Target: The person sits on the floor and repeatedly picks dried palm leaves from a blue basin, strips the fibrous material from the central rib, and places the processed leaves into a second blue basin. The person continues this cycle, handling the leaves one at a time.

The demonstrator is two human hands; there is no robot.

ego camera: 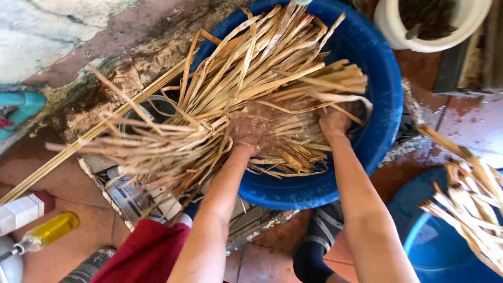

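Observation:
A big bundle of dry tan leaf strips (246,89) lies across a round blue basin (385,78), its ends spilling out over the basin's left rim. My left hand (249,131) is pressed into the strips near the basin's middle, fingers buried among them. Just to the right, my right hand (334,121) grips strips down in the basin, where they look wet. Both forearms reach in from the bottom of the view.
A white bucket (398,36) with dark contents stands at the top right. More tan strips (471,204) lie over a second blue tub (429,246) at the lower right. A yellow bottle (50,230) and a white container (21,212) sit on the tiled floor at left.

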